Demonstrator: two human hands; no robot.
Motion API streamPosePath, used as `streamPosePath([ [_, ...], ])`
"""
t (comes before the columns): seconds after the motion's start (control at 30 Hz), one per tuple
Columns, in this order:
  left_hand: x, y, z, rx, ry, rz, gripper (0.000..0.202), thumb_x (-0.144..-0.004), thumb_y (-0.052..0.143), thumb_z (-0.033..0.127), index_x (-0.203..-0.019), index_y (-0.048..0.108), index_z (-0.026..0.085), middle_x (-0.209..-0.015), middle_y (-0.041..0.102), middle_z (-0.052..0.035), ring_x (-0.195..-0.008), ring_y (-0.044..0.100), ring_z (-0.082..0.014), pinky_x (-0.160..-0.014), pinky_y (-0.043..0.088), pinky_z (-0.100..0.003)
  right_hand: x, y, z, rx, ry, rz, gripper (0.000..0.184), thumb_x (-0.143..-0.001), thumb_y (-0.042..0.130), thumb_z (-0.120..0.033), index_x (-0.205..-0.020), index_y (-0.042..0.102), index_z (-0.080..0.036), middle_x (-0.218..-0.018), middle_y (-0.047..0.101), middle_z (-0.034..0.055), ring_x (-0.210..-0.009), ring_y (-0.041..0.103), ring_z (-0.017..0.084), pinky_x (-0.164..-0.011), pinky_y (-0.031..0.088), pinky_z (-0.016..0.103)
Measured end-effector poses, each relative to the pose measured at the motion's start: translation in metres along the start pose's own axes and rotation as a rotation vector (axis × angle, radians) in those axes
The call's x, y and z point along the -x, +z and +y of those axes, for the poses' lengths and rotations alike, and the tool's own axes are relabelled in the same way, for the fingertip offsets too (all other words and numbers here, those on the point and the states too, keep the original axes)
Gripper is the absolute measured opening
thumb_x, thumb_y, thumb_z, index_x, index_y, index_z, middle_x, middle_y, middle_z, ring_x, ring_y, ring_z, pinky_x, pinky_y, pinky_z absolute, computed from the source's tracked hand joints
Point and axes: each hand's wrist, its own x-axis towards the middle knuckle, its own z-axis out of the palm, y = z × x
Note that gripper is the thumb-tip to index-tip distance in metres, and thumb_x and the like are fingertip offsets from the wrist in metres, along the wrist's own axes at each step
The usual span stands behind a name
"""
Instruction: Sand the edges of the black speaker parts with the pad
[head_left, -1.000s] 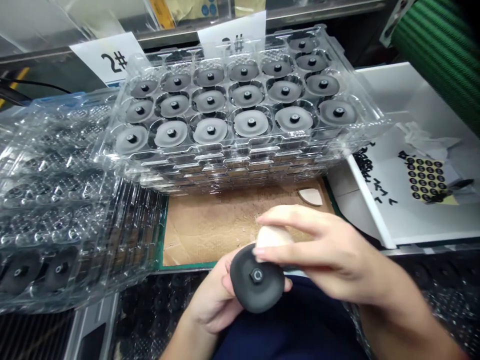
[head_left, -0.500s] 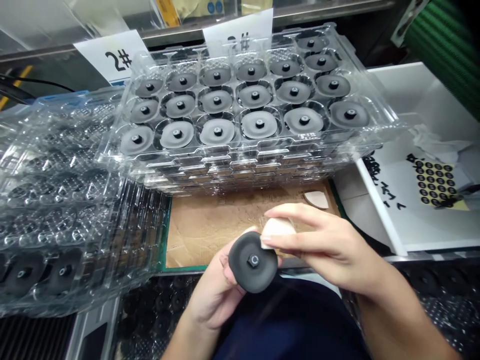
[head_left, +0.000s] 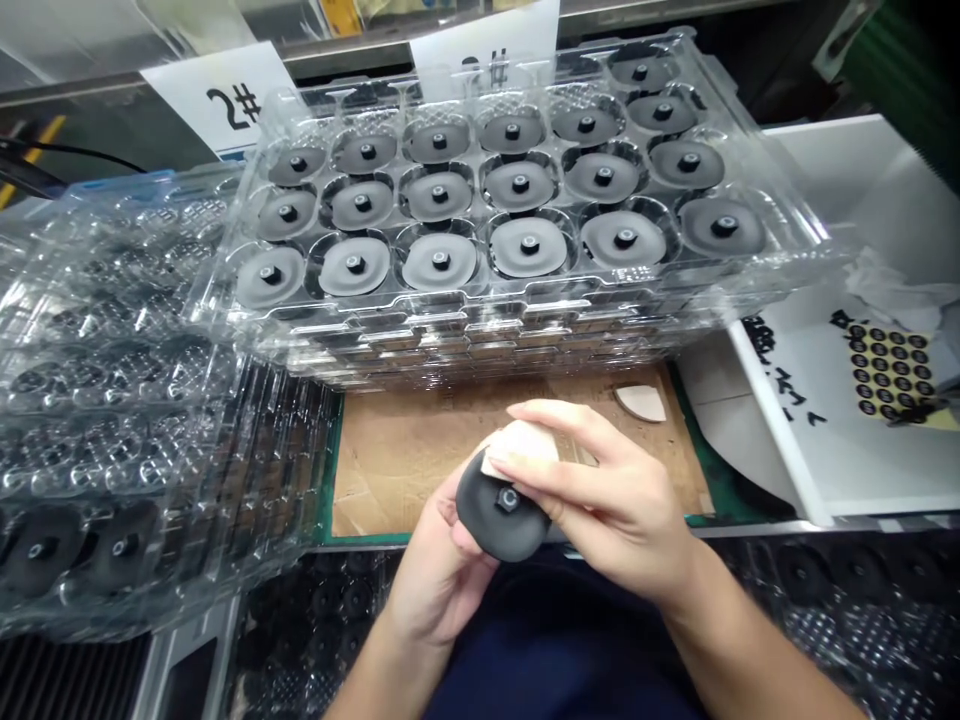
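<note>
My left hand grips a dark grey rounded disc from below and its left side; a short black stud with a light ring rises from the disc's middle. Pinched in my right hand is a cream-white pad, perhaps a sponge, pressed on the disc's upper edge. The fingers of the right hand cover part of the pad. Behind the hands, a clear plastic tray on top of a stack carries rows of similar discs.
Another clear tray stack leans at the left. Brown cardboard lies under the hands, with a white pad piece on it. At right, a white bin contains a sticker sheet and black scraps. Paper signs stand behind.
My right hand has slid the white pad leftward along the disc's upper edge, and its fingers now reach over the disc. The disc has shifted slightly upward. The camera view has moved a little.
</note>
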Motion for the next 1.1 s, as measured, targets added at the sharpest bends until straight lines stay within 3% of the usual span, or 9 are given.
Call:
streamPosePath([
  [0.13, 0.003, -0.004, 0.000, -0.027, 0.021, 0.105, 0.051, -0.060, 0.083, 0.030, -0.108, 0.069, 0.030, -0.109, 0.072, -0.0011, -0.100, 0.064, -0.0170, -0.086, 0.048, -0.021, 0.006, 0.002, -0.002, 0.071, 0.126, -0.048, 0.029, -0.087, 0.053, -0.010, -0.106, 0.070, -0.023, -0.115, 0.061, 0.0104, -0.103, 0.059, 0.020, -0.084, 0.054, 0.034],
  [0.33, 0.003, -0.002, 0.002, -0.092, 0.054, 0.144, 0.065, -0.055, 0.085, 0.030, -0.116, 0.064, 0.026, -0.110, 0.070, -0.0046, -0.098, 0.064, -0.0219, -0.083, 0.050, -0.026, 0.004, 0.005, 0.002, -0.033, 0.073, 0.052, 0.024, -0.086, 0.057, -0.013, -0.103, 0.072, -0.021, -0.115, 0.060, 0.0117, -0.105, 0.058, 0.020, -0.087, 0.051, 0.035],
  [0.47, 0.005, -0.006, 0.008, -0.053, 0.160, 0.124, 0.058, -0.057, 0.083, 0.037, -0.111, 0.065, 0.031, -0.120, 0.067, -0.0041, -0.104, 0.064, -0.0227, -0.089, 0.050, -0.028, 0.030, 0.009, 0.016, -0.355, 0.408, -0.081, 0.018, -0.085, 0.062, -0.025, -0.099, 0.073, -0.025, -0.102, 0.065, 0.0064, -0.094, 0.063, 0.018, -0.082, 0.052, 0.030],
  [0.57, 0.004, -0.010, 0.007, -0.038, 0.249, 0.137, 0.054, -0.062, 0.079, 0.037, -0.113, 0.063, 0.029, -0.123, 0.065, -0.0051, -0.106, 0.063, -0.0234, -0.094, 0.048, -0.031, 0.058, 0.023, 0.031, -0.483, 0.740, -0.134, 0.030, -0.089, 0.053, -0.041, -0.089, 0.071, -0.018, -0.072, 0.066, 0.0032, -0.059, 0.063, 0.014, -0.057, 0.053, 0.025],
  [0.63, 0.002, -0.010, 0.005, -0.032, 0.282, 0.154, 0.054, -0.064, 0.078, 0.037, -0.115, 0.062, 0.027, -0.124, 0.064, -0.0055, -0.108, 0.063, -0.0234, -0.097, 0.046, -0.030, 0.072, 0.035, 0.040, -0.467, 0.849, -0.104, 0.038, -0.091, 0.046, -0.045, -0.081, 0.067, -0.015, -0.055, 0.057, -0.0014, -0.040, 0.052, 0.011, -0.040, 0.044, 0.021],
  [0.7, 0.001, -0.010, 0.003, -0.015, 0.278, 0.165, 0.053, -0.065, 0.077, 0.037, -0.115, 0.062, 0.026, -0.124, 0.064, -0.0050, -0.109, 0.062, -0.0235, -0.099, 0.045, -0.031, 0.079, 0.044, 0.045, -0.448, 0.873, -0.070, 0.037, -0.089, 0.049, -0.047, -0.076, 0.063, -0.015, -0.052, 0.055, -0.0024, -0.040, 0.051, 0.011, -0.036, 0.040, 0.020],
  [0.83, 0.002, -0.008, 0.000, 0.014, 0.250, 0.150, 0.053, -0.065, 0.078, 0.036, -0.115, 0.062, 0.027, -0.122, 0.065, -0.0044, -0.110, 0.062, -0.0238, -0.098, 0.046, -0.031, 0.065, 0.040, 0.042, -0.431, 0.869, -0.006, 0.034, -0.084, 0.055, -0.049, -0.084, 0.062, -0.016, -0.069, 0.064, 0.0017, -0.057, 0.061, 0.013, -0.047, 0.047, 0.021],
  [0.93, 0.004, -0.007, -0.002, -0.003, 0.244, 0.140, 0.054, -0.066, 0.077, 0.036, -0.116, 0.061, 0.027, -0.124, 0.064, -0.0057, -0.112, 0.061, -0.0240, -0.099, 0.046, -0.032, 0.039, 0.027, 0.022, -0.433, 0.824, 0.035, 0.028, -0.087, 0.054, -0.042, -0.099, 0.061, -0.018, -0.083, 0.067, 0.0033, -0.069, 0.064, 0.015, -0.055, 0.051, 0.022],
  [1.1, 0.008, -0.006, -0.007, -0.045, 0.136, 0.168, 0.054, -0.070, 0.075, 0.034, -0.121, 0.058, 0.027, -0.125, 0.063, -0.0067, -0.108, 0.061, -0.0223, -0.087, 0.051, -0.027, -0.003, 0.016, -0.026, -0.273, 0.268, 0.065, 0.020, -0.090, 0.049, -0.017, -0.106, 0.061, -0.019, -0.095, 0.067, 0.0059, -0.086, 0.063, 0.016, -0.076, 0.052, 0.027],
])
